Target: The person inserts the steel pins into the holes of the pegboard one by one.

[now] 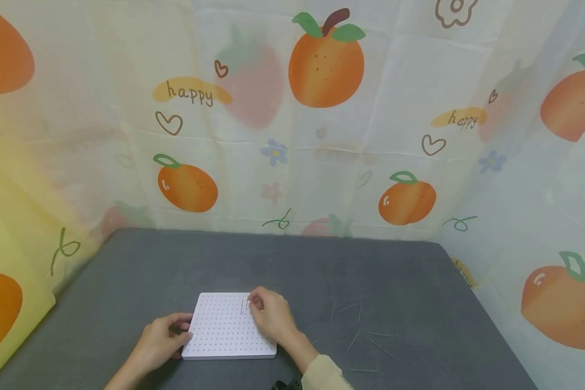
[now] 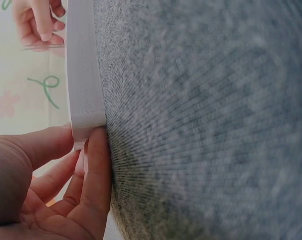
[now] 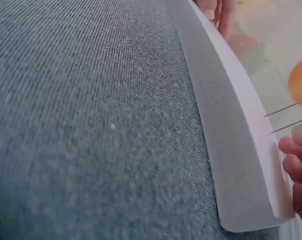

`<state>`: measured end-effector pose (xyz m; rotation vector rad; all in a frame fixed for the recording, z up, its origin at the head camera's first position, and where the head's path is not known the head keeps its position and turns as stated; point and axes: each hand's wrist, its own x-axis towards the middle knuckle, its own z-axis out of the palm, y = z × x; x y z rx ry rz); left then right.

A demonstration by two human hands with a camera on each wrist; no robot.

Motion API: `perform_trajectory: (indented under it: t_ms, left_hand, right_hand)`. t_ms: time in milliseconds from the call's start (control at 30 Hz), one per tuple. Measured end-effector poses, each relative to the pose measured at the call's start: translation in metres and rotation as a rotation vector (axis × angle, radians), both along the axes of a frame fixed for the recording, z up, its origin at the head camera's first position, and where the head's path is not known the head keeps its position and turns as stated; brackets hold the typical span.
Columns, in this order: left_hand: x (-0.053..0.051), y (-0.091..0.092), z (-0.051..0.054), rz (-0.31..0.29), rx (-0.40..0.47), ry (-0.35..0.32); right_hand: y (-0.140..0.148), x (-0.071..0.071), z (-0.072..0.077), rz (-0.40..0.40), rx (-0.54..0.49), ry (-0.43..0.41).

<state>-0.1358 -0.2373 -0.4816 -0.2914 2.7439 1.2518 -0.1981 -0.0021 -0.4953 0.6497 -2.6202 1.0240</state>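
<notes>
A white pegboard [image 1: 219, 325] with rows of small holes lies flat on the table. My left hand [image 1: 161, 341] grips its left edge, and in the left wrist view the thumb [image 2: 51, 142] is on the top side with fingers against the edge and underside. Two thin metal pins [image 3: 288, 107] stand upright in the board near its far right part. Over that part, my right hand [image 1: 273, 317] has thumb and forefinger together at the top of one pin [image 1: 246, 305]. Its curled fingers [image 3: 294, 167] are close to the board's surface.
Several loose thin pins [image 1: 356, 342] lie scattered on the dark grey table [image 1: 419, 303] to the right of the board. A printed fruit cloth [image 1: 322, 162] hangs behind and along the sides. Something small and black [image 1: 286, 384] shows by the right sleeve.
</notes>
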Motion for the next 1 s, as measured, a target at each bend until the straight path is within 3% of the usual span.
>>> perform_trajectory:
  t_ms: [333, 567, 1000]
  left_hand:
    - [0.001, 0.000, 0.002, 0.002, 0.017, 0.018]
    - [0.002, 0.001, 0.003, 0.000, 0.010, 0.022]
    - [0.002, 0.001, 0.002, 0.001, 0.023, 0.025]
  right_hand:
    - [0.019, 0.004, 0.009, 0.055, -0.042, 0.007]
    - [0.037, 0.008, 0.013, 0.146, -0.061, 0.022]
    - [0.073, 0.014, 0.022, 0.253, -0.105, -0.033]
